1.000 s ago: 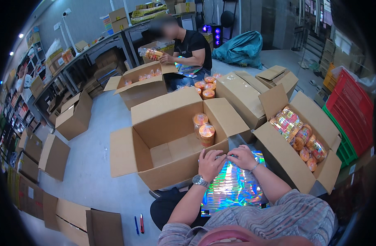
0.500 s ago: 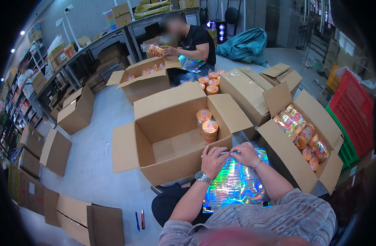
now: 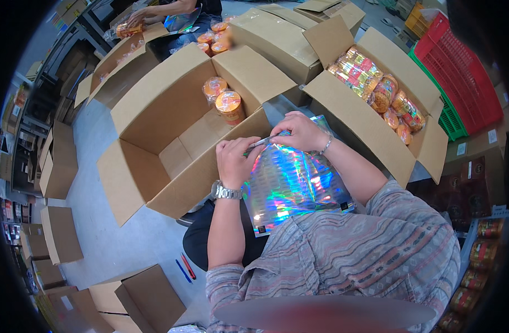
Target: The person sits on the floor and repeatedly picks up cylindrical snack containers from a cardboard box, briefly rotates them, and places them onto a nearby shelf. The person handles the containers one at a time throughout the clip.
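Observation:
A shiny silver holographic bag (image 3: 299,177) lies spread over my lap, with rainbow glints across it. The fingers of my left hand (image 3: 237,160) pinch its far edge on the left. Close beside it, my right hand (image 3: 301,133) is closed on the same edge, and a short stretch of that edge shows between the two hands. Just beyond them stands an open cardboard box (image 3: 176,191). Inside, at its right end, are two orange tubs (image 3: 229,107) in clear wrap. What the bag holds, if anything, I cannot make out.
To the right, an open carton (image 3: 371,130) holds several wrapped snack packs (image 3: 385,91). Red (image 3: 459,72) and green crates stand behind it. Two pens (image 3: 188,266) lie on the floor at left. Far off, another person's hand (image 3: 138,16) works over a carton.
My view has tipped downward and turned, so the boxes sit higher and further left. My hands are still on the bag's edge, now slightly further apart.

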Available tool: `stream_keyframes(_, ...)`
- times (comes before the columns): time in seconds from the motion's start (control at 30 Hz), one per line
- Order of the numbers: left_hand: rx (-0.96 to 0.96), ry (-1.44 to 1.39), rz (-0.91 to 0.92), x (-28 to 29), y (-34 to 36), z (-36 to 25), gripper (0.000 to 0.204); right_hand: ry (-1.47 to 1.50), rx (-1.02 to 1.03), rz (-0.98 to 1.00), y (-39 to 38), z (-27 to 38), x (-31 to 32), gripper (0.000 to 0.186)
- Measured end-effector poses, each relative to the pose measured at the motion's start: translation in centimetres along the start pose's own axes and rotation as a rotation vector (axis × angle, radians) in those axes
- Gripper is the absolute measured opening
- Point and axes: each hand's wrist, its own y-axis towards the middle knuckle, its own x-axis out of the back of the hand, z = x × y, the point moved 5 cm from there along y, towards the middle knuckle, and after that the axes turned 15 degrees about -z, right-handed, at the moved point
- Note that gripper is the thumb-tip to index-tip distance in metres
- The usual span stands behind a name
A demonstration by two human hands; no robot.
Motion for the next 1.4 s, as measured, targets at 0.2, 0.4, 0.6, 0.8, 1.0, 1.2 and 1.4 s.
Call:
stream_keyframes(0.2, -0.014, -0.049, 0.028, 1.9, 0.8, -0.5, 0.014, 0.015, 0.005, 0.065, 0.9, 2.4, 0.6, 0.024)
stream_keyframes(0.4, 0.011, -0.071, 0.147, 2.1, 0.4, 0.5, 0.013, -0.002, 0.015, 0.121, 0.8, 2.8, 0.2, 0.024)
stream_keyframes(0.6, -0.103, 0.027, -0.031, 1.4, 0.4, -1.2, 0.023, -0.085, -0.04, 0.082, 0.8, 3.0, -0.1, 0.022)
stream_keyframes(0.8, -0.204, 0.093, -0.084, 0.5, -0.2, -1.4, 0.02, -0.09, -0.051, 0.058, 0.6, 3.7, 0.3, 0.023)
stream_keyframes(1.0, -0.131, -0.009, -0.137, 0.4, -0.6, -1.3, 0.014, -0.09, -0.044, 0.045, 0.3, 3.8, 0.8, 0.022)
stream_keyframes(1.2, -0.164, -0.035, -0.191, -0.3, -1.3, -1.1, 0.015, -0.083, -0.025, 0.004, 0.1, 3.6, 0.5, 0.02)
stream_keyframes(1.4, -0.2, 0.005, -0.258, -0.9, -2.0, -0.9, 0.016, -0.066, -0.067, 0.008, 0.2, 2.9, 0.1, 0.021)
